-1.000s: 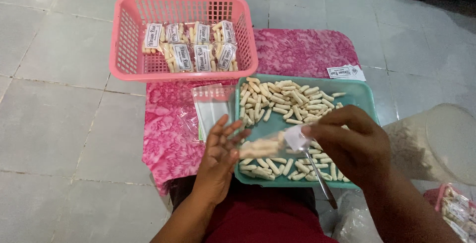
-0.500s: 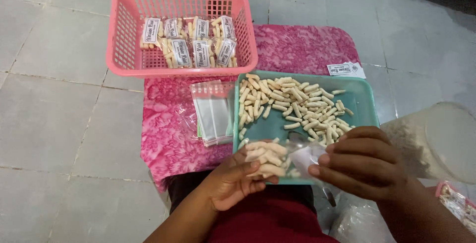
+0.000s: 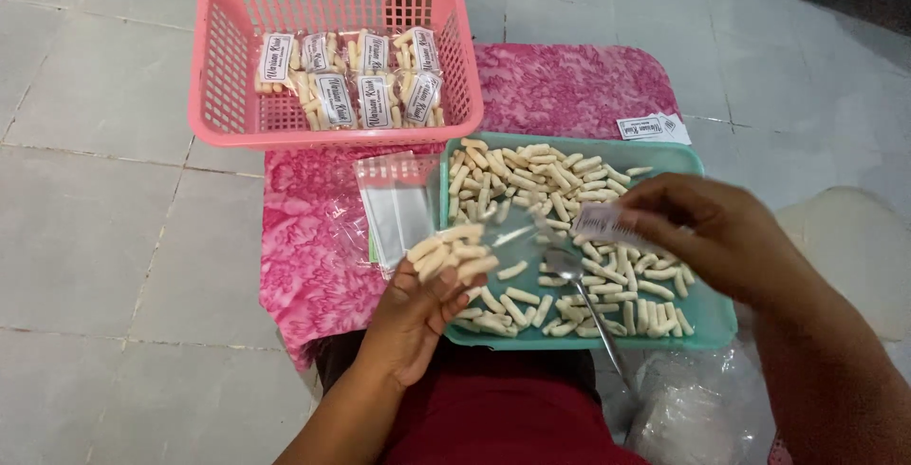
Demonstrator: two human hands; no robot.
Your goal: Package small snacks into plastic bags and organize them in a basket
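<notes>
Head view: you are cupping a clear bag of stick snacks [image 3: 454,254] in your left hand [image 3: 413,318] at the teal tray [image 3: 707,318] near-left rim, long axis crosswise, while your right hand [image 3: 726,237], further right over the tray, is pinching a white label [image 3: 607,223].

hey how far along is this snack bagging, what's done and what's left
Done: about six labelled packets lie in the pink basket. In hand: the left hand holds a clear bag of sticks; the right hand holds a label. Left: many loose sticks in the green tray, empty bags beside it.
</notes>
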